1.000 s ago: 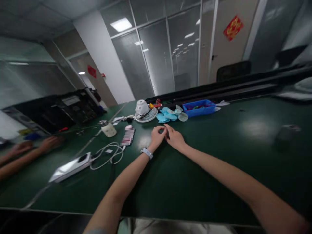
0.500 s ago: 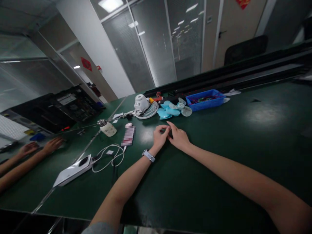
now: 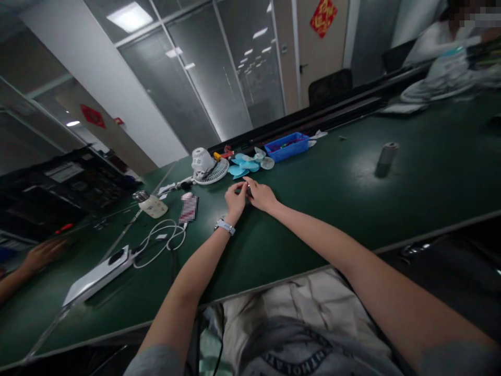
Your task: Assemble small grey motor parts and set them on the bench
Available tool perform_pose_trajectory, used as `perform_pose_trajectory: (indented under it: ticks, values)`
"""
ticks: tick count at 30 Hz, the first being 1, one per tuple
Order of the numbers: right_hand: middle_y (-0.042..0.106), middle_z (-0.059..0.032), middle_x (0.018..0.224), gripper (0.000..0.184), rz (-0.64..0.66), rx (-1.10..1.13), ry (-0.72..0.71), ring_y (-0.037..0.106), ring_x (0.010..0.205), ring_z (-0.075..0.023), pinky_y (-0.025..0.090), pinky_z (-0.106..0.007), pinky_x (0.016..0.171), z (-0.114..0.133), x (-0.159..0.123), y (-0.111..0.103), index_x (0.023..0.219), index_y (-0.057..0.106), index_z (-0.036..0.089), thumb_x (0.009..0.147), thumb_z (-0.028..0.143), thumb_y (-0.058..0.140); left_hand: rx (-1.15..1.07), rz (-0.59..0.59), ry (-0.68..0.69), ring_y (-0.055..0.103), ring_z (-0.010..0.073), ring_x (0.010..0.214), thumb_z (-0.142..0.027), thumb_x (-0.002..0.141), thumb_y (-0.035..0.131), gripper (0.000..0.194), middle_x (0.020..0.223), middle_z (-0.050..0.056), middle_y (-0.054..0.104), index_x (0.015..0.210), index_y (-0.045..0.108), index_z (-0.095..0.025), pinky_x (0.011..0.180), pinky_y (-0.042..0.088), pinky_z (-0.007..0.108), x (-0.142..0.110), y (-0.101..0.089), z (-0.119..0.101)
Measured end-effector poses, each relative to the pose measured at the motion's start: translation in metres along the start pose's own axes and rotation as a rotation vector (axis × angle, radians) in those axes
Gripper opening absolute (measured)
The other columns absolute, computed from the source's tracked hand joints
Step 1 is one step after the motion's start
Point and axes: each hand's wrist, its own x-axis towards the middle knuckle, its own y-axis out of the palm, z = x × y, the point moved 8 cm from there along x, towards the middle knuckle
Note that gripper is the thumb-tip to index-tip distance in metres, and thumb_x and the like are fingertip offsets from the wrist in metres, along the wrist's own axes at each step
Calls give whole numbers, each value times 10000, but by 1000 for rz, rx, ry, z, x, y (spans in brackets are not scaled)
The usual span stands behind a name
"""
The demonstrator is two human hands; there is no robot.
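My left hand [image 3: 235, 201], with a watch [image 3: 225, 226] on its wrist, and my right hand [image 3: 262, 196] meet above the green table [image 3: 313, 230]. The fingers of both are bent together in a pinch. Something small and shiny seems to sit between the fingertips, too small to name. Just beyond them lie blue fan blades [image 3: 243, 166] and a pale, see-through set of fan blades [image 3: 266, 162]. A white fan body [image 3: 202, 161] rests on its grille [image 3: 214, 175] to the left of the blades.
A blue bin [image 3: 287, 149] stands at the back edge. Left are a phone [image 3: 189, 209], a tool-filled cup [image 3: 153, 205], a white cable [image 3: 156, 261] and a white box [image 3: 97, 274]. A grey cylinder [image 3: 389, 152] stands right. A co-worker's hand [image 3: 44, 255] is far left; another person [image 3: 434, 44] sits far right.
The view has swung right and tilted down, so the cylinder, a person at the right and my lap now show. My hands stay pinched together.
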Motion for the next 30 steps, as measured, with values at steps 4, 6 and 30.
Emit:
perform_pose_trajectory:
  ticks: [4, 6, 30]
  values:
    - [563, -173, 1332, 662, -4, -11, 53, 632, 1056, -292, 470, -364, 882, -4, -5, -4, 1506, 220, 148, 915, 270, 492, -13, -99, 3, 669, 199, 900, -436, 872, 572, 330, 980, 77, 749, 980, 743, -176, 781, 499, 285, 0, -13, -2]
    - [581, -170, 1308, 667, -17, -9, 64, 638, 1039, -291, 471, -362, 872, -6, -6, -6, 1508, 214, 145, 920, 291, 491, 11, -130, -55, 675, 207, 892, -444, 863, 582, 333, 973, 77, 755, 964, 752, -177, 784, 498, 289, 0, -18, 8]
    - [593, -198, 1255, 590, -389, -204, 723, 600, 1076, -283, 366, -407, 912, -198, -46, -101, 1405, 304, 129, 874, 217, 546, 273, 132, -206, 685, 262, 931, -434, 899, 518, 357, 993, 119, 752, 1051, 731, -192, 767, 487, 328, -7, -8, 35]
